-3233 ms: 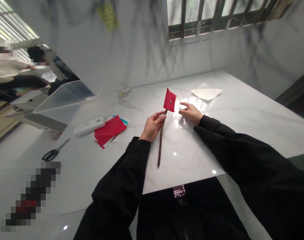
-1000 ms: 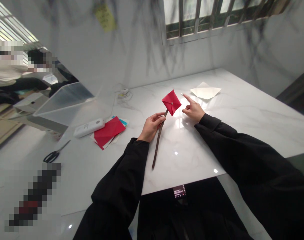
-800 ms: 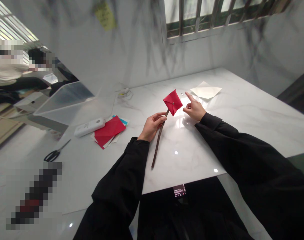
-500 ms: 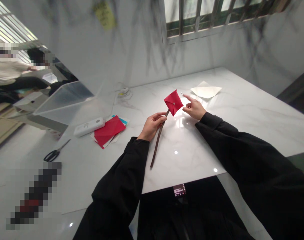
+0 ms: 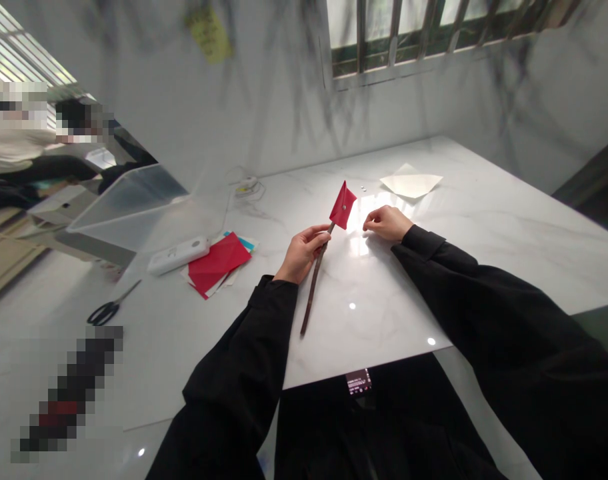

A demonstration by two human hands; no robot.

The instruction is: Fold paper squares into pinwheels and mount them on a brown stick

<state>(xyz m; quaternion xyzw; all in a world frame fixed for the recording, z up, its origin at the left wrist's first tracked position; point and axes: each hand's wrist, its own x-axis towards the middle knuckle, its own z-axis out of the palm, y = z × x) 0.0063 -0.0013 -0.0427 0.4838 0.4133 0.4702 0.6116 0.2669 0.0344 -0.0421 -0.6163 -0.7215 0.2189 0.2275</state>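
Observation:
My left hand (image 5: 300,255) is closed round a thin brown stick (image 5: 313,288), thumb and fingers pinching it near its top. At the upper end of the stick sits a folded red paper pinwheel (image 5: 343,205), a small shiny round piece at its centre. It is tilted, so it looks narrow. To the right of it, my right hand (image 5: 388,223) is low over the tabletop, fingers curled and tips together. Whether anything is between those fingertips is too small to tell. A few tiny shiny beads (image 5: 363,189) lie beyond that hand.
A cream paper sheet (image 5: 411,182) lies at the back right. To the left are red paper sheets (image 5: 219,261), a white oblong device (image 5: 179,255), black-handled scissors (image 5: 107,311) and a clear plastic bin (image 5: 129,200). A cable (image 5: 249,187) lies by the wall. Another person sits far left.
My right hand has drawn its pointing index finger back from near the beads and curled it in. The red pinwheel has turned and looks narrower. My left hand has hardly moved.

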